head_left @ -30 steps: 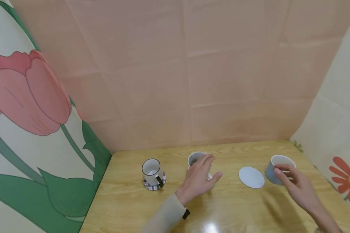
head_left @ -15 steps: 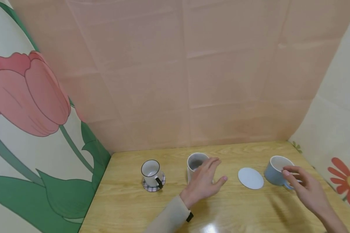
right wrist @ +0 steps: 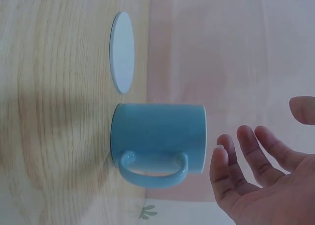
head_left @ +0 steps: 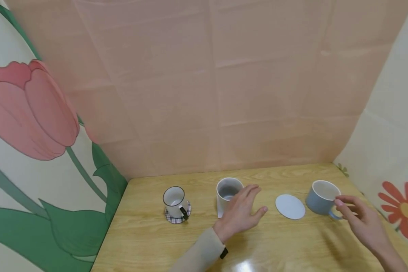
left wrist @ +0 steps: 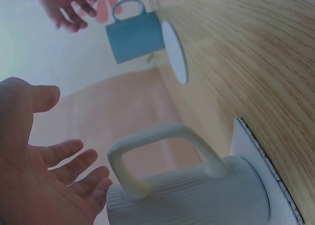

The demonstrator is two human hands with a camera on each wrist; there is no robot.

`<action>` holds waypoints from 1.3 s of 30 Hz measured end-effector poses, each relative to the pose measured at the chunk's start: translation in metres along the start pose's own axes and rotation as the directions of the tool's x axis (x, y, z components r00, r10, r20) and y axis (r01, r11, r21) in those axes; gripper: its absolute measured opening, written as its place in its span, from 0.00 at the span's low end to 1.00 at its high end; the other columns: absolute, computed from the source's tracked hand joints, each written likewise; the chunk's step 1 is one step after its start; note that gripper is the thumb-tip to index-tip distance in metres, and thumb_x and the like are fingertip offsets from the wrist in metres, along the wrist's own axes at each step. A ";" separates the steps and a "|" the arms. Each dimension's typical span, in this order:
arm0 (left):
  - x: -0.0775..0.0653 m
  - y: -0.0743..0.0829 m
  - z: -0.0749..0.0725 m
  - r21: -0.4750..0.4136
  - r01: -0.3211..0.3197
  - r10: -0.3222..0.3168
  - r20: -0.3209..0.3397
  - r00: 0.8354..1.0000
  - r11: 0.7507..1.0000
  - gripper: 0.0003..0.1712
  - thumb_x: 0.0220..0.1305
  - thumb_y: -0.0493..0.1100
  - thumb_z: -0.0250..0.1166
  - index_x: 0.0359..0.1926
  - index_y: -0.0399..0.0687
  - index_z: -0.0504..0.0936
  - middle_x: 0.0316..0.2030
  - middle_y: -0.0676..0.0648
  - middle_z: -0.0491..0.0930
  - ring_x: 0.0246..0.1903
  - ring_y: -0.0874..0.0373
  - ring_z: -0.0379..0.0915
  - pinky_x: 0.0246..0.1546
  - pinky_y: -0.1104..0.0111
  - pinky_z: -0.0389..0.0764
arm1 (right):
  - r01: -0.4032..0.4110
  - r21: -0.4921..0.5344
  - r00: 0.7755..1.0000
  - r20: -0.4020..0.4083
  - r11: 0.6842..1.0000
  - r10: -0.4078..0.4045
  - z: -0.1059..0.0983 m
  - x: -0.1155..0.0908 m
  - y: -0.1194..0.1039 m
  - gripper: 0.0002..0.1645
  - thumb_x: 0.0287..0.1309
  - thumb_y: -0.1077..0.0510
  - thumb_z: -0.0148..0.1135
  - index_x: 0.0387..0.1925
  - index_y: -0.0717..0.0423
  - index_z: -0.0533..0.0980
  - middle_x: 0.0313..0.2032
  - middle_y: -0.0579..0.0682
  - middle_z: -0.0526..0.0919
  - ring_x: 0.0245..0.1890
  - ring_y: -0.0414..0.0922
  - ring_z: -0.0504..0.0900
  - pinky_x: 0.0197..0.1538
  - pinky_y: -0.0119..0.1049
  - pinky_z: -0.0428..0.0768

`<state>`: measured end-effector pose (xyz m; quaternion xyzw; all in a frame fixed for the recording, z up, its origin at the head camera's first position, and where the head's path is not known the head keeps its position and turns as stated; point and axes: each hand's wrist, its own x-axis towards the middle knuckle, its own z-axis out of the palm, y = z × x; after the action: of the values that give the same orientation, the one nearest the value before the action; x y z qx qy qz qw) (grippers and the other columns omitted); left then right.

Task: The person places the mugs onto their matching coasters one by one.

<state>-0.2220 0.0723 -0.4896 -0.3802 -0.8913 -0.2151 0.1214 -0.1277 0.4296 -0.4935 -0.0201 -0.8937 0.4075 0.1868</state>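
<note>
Right grip hangs loose beside the blue mug; left grip, loose, near the ribbed mug.

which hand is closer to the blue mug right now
Right. The right hand is just beside the blue mug, near its rim; the left hand is farther away, beyond the pale round disc, beside the white mug.

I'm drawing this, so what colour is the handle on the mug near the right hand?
The handle is blue, clearest in the right wrist view.
</note>
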 end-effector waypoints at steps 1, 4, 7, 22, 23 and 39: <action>0.001 0.001 0.000 -0.001 -0.002 0.002 0.000 1.000 1.000 0.37 0.73 0.64 0.52 0.74 0.52 0.63 0.73 0.53 0.63 0.71 0.60 0.60 0.69 0.65 0.68 | -0.001 -0.004 1.000 0.003 1.000 0.001 -0.001 0.000 0.001 0.18 0.73 0.54 0.57 0.57 0.61 0.74 0.41 0.15 0.75 0.36 0.21 0.79 0.28 0.25 0.78; 0.003 0.004 0.000 0.000 -0.011 0.011 0.004 1.000 1.000 0.37 0.73 0.65 0.51 0.74 0.52 0.62 0.73 0.53 0.62 0.71 0.59 0.59 0.71 0.65 0.65 | -0.013 -0.007 1.000 0.000 1.000 0.013 -0.003 0.001 0.002 0.19 0.72 0.54 0.57 0.57 0.62 0.74 0.41 0.16 0.74 0.38 0.18 0.76 0.29 0.24 0.79; 0.006 0.006 0.001 -0.003 -0.015 0.015 0.013 1.000 1.000 0.37 0.73 0.65 0.51 0.74 0.52 0.62 0.73 0.53 0.61 0.72 0.59 0.58 0.72 0.65 0.64 | -0.035 -0.014 0.999 -0.008 0.999 0.035 -0.005 0.001 0.003 0.20 0.72 0.53 0.58 0.58 0.61 0.74 0.44 0.16 0.73 0.39 0.16 0.74 0.28 0.24 0.78; 0.014 0.015 0.021 0.047 -0.026 0.025 0.021 0.999 0.999 0.36 0.71 0.63 0.55 0.72 0.51 0.66 0.70 0.51 0.67 0.70 0.58 0.62 0.68 0.64 0.70 | -0.053 -0.053 0.998 -0.037 0.997 0.051 -0.008 -0.005 0.020 0.24 0.71 0.50 0.59 0.58 0.64 0.74 0.45 0.13 0.67 0.39 0.13 0.70 0.28 0.21 0.78; 0.014 0.016 0.022 0.046 -0.026 0.025 0.025 0.999 0.999 0.36 0.71 0.63 0.55 0.72 0.51 0.66 0.71 0.51 0.66 0.70 0.58 0.62 0.68 0.64 0.69 | -0.054 -0.049 0.998 -0.040 0.997 0.052 -0.008 -0.005 0.021 0.24 0.71 0.50 0.59 0.57 0.64 0.74 0.45 0.13 0.68 0.38 0.13 0.71 0.28 0.21 0.78; 0.023 0.026 0.041 0.091 -0.006 0.003 0.032 0.999 0.996 0.36 0.71 0.64 0.54 0.72 0.51 0.67 0.70 0.51 0.66 0.70 0.57 0.62 0.68 0.65 0.70 | -0.140 -0.089 0.990 -0.037 0.986 0.137 -0.006 -0.006 0.042 0.25 0.71 0.45 0.58 0.57 0.61 0.74 0.42 0.11 0.66 0.35 0.13 0.68 0.25 0.25 0.77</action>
<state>-0.2212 0.1217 -0.5090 -0.3797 -0.9012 -0.1676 0.1248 -0.1244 0.4605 -0.5226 -0.0969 -0.9049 0.3778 0.1705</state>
